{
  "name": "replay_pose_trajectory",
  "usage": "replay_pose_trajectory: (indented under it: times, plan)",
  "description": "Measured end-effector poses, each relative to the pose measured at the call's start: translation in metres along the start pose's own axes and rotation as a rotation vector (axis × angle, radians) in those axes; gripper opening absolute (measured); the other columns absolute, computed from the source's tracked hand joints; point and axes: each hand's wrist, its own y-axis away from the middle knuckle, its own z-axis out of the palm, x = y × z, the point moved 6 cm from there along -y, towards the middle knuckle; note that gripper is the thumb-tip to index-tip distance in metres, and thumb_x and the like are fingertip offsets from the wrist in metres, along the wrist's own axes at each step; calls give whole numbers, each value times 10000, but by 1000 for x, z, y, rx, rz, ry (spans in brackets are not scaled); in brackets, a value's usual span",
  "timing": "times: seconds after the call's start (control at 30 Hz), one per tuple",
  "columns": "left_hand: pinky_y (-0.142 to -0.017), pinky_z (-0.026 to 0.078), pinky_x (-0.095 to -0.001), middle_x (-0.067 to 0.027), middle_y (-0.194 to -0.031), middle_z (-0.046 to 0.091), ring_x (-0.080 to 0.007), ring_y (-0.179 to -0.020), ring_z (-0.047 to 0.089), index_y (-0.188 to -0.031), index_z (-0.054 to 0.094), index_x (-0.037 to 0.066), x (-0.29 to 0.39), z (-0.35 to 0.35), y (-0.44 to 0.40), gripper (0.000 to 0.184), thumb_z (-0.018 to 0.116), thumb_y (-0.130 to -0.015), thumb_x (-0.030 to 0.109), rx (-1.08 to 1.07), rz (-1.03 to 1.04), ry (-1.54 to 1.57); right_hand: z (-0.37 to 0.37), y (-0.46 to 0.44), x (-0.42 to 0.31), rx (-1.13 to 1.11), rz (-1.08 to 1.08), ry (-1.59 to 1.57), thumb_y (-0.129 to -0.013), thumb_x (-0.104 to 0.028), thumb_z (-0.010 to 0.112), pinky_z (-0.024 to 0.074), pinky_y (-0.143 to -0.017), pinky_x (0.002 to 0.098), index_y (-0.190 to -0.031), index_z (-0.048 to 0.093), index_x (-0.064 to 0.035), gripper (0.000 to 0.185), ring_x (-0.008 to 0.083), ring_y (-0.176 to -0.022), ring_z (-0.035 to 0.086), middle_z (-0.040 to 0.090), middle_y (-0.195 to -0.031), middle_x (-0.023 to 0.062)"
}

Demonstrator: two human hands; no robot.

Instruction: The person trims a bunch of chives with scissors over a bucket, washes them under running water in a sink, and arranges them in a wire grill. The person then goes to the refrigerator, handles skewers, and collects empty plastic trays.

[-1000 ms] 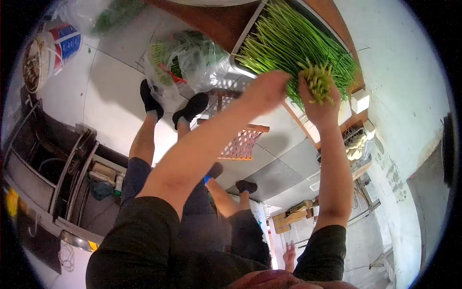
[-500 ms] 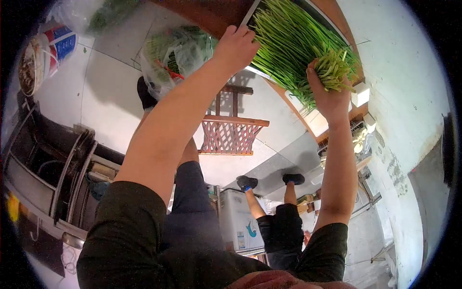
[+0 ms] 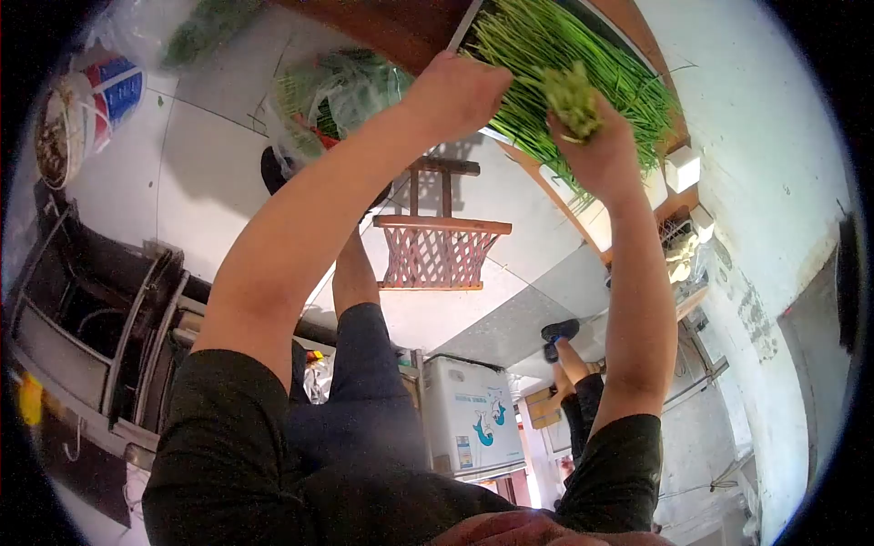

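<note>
Long thin green stalks (image 3: 628, 77), like garlic chives or scapes, fill a dark, pale-rimmed tray (image 3: 466, 27) at the top. My right hand (image 3: 601, 159) is closed around a bunch of green stalks (image 3: 574, 102), its pale ends blurred and pointing up over the pile. My left hand (image 3: 460, 96) is at the tray's left edge, beside the stalks. Its fingers are curled together, and what they hold, if anything, is hidden behind them.
A small folding stool (image 3: 437, 255) with a woven seat stands on the tiled floor. Beyond my left forearm sits a plastic bag of greens (image 3: 341, 91). A bucket (image 3: 68, 127) is at far left. Behind are a white box (image 3: 469, 419) and another person's legs (image 3: 569, 364).
My right hand has moved left with the bunch, towards my left hand. My left hand has shifted slightly right and down. The other person's legs have moved right.
</note>
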Motion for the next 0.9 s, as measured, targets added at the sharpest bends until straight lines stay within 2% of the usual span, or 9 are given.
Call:
replay_pose_trajectory:
  times: [0.07,0.27,0.37,0.47,0.57,0.6,0.7,0.73,0.9]
  plan:
    - [-812,486,-409,-146,-903,661,-288,-872,641,-1070,594,31,1,-7,1,240,567,-877,172,-8,-194,331,15,-9,-1,-67,-2,-40,-722,-94,713,496,-769,399,-1053,584,-34,361,392,-893,608,647,-946,176]
    - [-817,501,-371,-153,-1002,674,-256,-901,649,-1138,593,28,-9,-2,-10,276,544,-900,157,158,-181,649,29,-26,5,-52,-49,51,-725,-122,727,504,-752,439,-1089,568,-45,404,395,-904,626,658,-950,197]
    - [-842,490,-359,-153,-1010,675,-269,-893,648,-1157,599,22,-8,-9,-8,300,553,-885,140,61,-382,893,33,-29,7,-28,-67,111,-728,-140,737,510,-746,445,-1097,566,-53,416,389,-911,634,661,-962,206]
    - [-918,460,-367,-161,-1083,656,-313,-948,629,-1180,587,12,-14,2,-7,331,553,-869,123,92,-429,1674,19,-27,9,72,-40,112,-742,-153,738,516,-762,420,-1093,568,-58,401,387,-919,631,662,-967,200]
    - [-967,437,-377,-155,-1164,626,-325,-1036,597,-1187,589,16,-16,5,1,344,523,-880,155,467,-230,578,-2,-24,10,101,-14,-12,-763,-170,735,519,-769,386,-1096,575,-63,384,347,-891,652,671,-963,180]
    - [-1088,325,-421,-143,-1393,462,-298,-1275,441,-1337,489,83,-2,26,-5,480,523,-904,287,368,-80,264,-9,-21,5,150,-69,-2,-785,-170,727,518,-770,356,-1097,583,-58,362,287,-853,662,678,-965,152]
    - [-1159,167,-465,-82,-1538,241,-265,-1423,200,-1463,320,180,40,61,-16,656,502,-907,475,83,139,-328,-34,-5,-3,222,-132,-5,-793,-147,721,517,-762,335,-1091,593,-50,338,228,-823,657,686,-954,117]
    - [-1171,25,-498,-4,-1582,83,-240,-1457,28,-1508,176,253,37,76,-23,746,457,-897,576,-139,89,-343,-48,2,-12,256,-238,133,-793,-117,721,516,-735,295,-1069,608,-42,307,201,-808,646,681,-942,94]
    - [-1168,-6,-506,22,-1584,59,-230,-1457,20,-1513,123,275,26,105,-33,647,339,-960,533,-233,-32,-400,-157,74,-8,499,-130,-138,-851,-40,634,500,-741,278,-971,664,3,131,150,-814,614,672,-918,87]
